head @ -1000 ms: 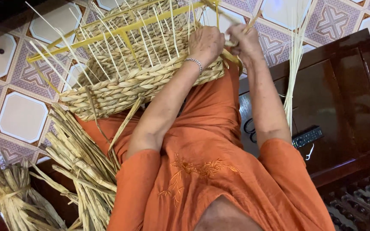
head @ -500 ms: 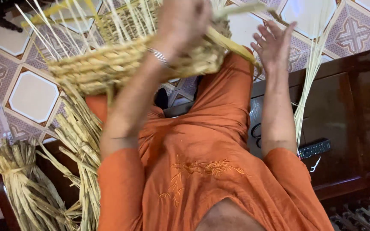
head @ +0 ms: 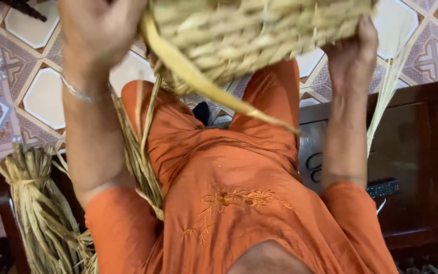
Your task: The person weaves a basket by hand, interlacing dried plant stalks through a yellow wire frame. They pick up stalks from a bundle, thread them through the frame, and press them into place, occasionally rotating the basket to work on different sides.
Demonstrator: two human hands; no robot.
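Biggest change: the woven basket (head: 259, 38) has come up off my lap. A second ago it sat low over the knees with the loose stakes fanned out and visible; now it fills the top of frame, close to the camera, tilted so I see its plaited side wall. My read: it's being turned or repositioned, not woven, this instant.

Left hand (head: 100, 30) has lifted with it, up at the basket's left edge; fingers run out of frame, so I can't tell what it's gripping. Right hand (head: 353, 56) has moved from open, palm showing, to pressed against the basket's right wall, fingers curled onto it.

A flat yellow strip (head: 214, 91) hangs from the basket across my orange tunic (head: 229, 177). The bundle of dried reed (head: 39, 208) hasn't moved, lower left on the tiled floor (head: 41, 96). The thin pale stalks (head: 386, 91) remain beside the dark wooden furniture (head: 422, 152).
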